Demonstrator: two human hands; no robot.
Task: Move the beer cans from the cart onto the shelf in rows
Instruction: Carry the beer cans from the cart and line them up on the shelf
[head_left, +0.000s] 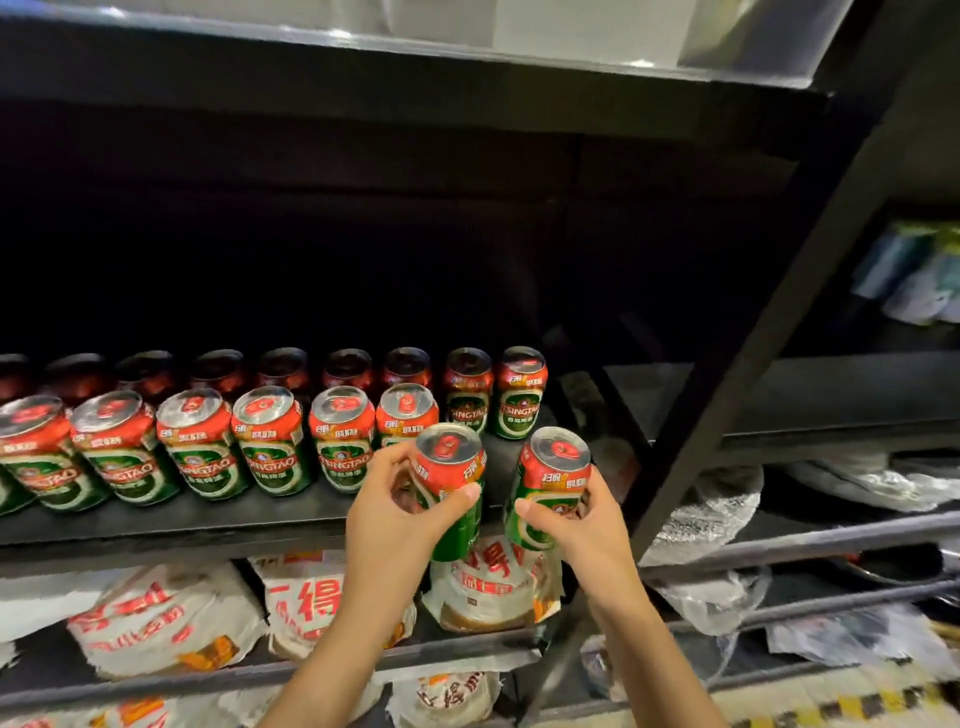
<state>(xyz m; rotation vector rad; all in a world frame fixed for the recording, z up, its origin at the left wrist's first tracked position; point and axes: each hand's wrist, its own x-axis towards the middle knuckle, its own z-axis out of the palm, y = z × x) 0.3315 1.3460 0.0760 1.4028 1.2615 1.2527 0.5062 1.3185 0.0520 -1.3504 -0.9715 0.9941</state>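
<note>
left hand (400, 512) is raised at the shelf front, forearm rising from the lower centre, thumb across the front and fingers wrapped behind a red-and-green aluminium beer can (451, 486). the can is upright with a slight tilt, its base just past the shelf lip. right hand (576, 519) mirrors this pose, forearm coming from the lower right, thumb on the green band and fingers curled round the far side of a second red-and-green beer can (553, 480). the two held cans stand near each other but apart, both at the right end of the front row.

black metal shelf (208, 525) carries a front row of matching upright cans (270, 441), running left from the left-hand can. a back row of the same cans (467, 387) stands behind; its left end is in deep shadow, so the count is uncertain.

the lower shelf holds white printed bags with red characters (171, 618). clear plastic wrapping (701, 514) lies in the neighbouring bay at right.
</note>
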